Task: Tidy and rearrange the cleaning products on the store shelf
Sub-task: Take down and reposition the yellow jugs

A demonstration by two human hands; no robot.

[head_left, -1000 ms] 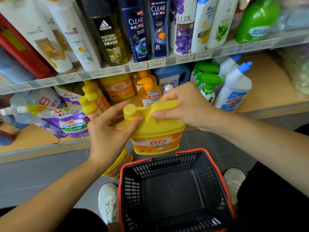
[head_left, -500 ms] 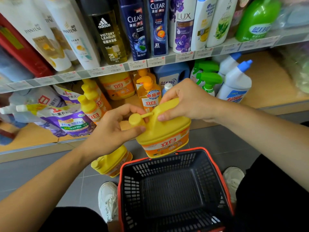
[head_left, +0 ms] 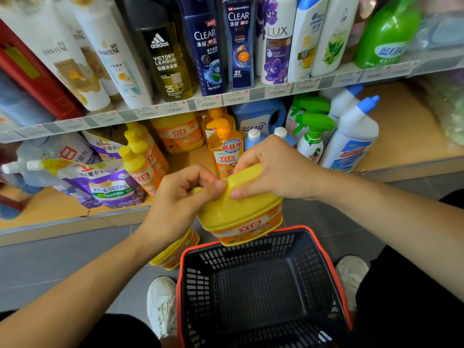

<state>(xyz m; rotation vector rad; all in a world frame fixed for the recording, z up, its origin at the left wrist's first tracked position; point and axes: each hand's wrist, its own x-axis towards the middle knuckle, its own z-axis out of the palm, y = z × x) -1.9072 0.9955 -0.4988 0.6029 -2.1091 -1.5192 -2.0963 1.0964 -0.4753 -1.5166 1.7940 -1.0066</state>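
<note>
On the lower shelf point(head_left: 406, 136), at the far left, purple refill pouches point(head_left: 108, 189) lie slumped on their sides. Just right of them, slim yellow bottles point(head_left: 140, 167) stand in a leaning row.

In front of that row the left hand point(head_left: 180, 199) has its fingers clenched round the spout end of a yellow jug point(head_left: 241, 217); the cap itself is hidden under them. My guess is that this hand steadies or turns the neck while the other carries the weight.

Below the left wrist a second yellow jug point(head_left: 175, 252) sits just beside the basket point(head_left: 180, 285). I cannot tell whether it rests on the floor.

The held jug hangs in the air over the basket's far rim, in front of the shelf edge and touching neither. Its long axis is roughly upright but tilted. The base points down toward the basket, the spout end leans left into the left hand, and the label faces the camera.

The right hand point(head_left: 273, 169) wraps its fingers over the jug's handle from above, thumb underneath, grasping it firmly (a sensible hold for a heavy, full container). The gap on the shelf beside the orange bottles looks like its likely place.

Further right, green spray bottles point(head_left: 313, 126) and white blue-capped bottles point(head_left: 351, 141) stand upright near the shelf's front edge.
</note>
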